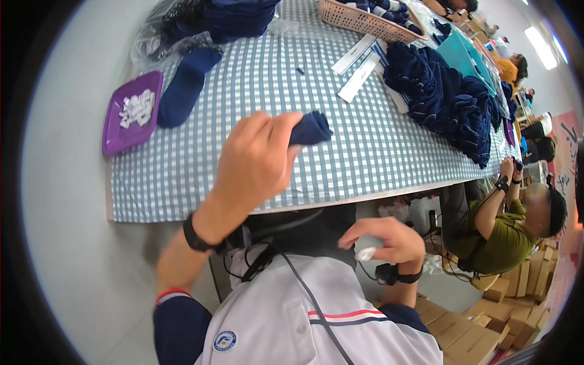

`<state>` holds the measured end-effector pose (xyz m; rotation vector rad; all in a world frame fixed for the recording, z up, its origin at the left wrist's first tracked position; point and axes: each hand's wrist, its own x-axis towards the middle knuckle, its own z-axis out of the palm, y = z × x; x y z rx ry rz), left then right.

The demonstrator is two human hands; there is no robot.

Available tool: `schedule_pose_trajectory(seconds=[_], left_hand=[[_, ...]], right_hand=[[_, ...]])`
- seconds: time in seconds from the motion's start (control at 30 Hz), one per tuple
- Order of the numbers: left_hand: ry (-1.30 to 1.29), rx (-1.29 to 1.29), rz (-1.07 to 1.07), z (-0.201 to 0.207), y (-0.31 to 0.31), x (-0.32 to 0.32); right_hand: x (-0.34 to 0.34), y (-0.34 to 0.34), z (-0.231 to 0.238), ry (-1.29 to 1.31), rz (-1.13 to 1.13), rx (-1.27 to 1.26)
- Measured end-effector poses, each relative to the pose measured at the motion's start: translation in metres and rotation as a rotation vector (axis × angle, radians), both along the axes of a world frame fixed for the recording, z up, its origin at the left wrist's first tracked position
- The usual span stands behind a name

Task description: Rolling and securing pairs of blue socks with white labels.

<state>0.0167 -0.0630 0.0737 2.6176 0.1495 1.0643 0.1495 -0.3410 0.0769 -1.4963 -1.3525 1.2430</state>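
Note:
My left hand (258,152) is closed round a folded navy sock (311,129), held over the checked tablecloth with one end poking out past the fingers. My right hand (389,238) hangs in front of my shirt, off the table's near edge. Its fingers are curved and apart, with nothing seen between them. Something white covers the thumb tip; it looks like a wrap, but it is too small to be sure. A flat navy sock (185,85) lies to the left, beside a purple tray (112,131) with many small white pieces (138,108).
A large heap of navy socks (444,97) covers the table's right side, near white card strips (359,79) and a teal bin (465,58). A beige basket (371,23) stands at the back, bagged navy socks (234,18) at the far left. A co-worker (502,231) sits at right.

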Motion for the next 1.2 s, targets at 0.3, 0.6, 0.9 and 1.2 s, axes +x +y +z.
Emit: schedule_pose_trajectory(seconds=[0.3, 0.6, 0.9, 1.2], left_hand=[[0.252, -0.227, -0.062, -0.007, 0.034, 0.047], [0.494, -1.393, -0.434, -0.068, 0.067, 0.073], [0.681, -1.684, -0.577, -0.052, 0.097, 0.061], [0.640, -1.739, -0.607, -0.057, 0.099, 0.058]], right_hand=[[0.015, 0.032, -0.252, -0.581, -0.113, -0.153], [0.021, 0.121, -0.298, -0.867, -0.016, -0.112], [0.052, 0.169, -0.269, -0.845, 0.011, -0.095], [0.064, 0.160, -0.256, -0.889, -0.108, -0.070]])
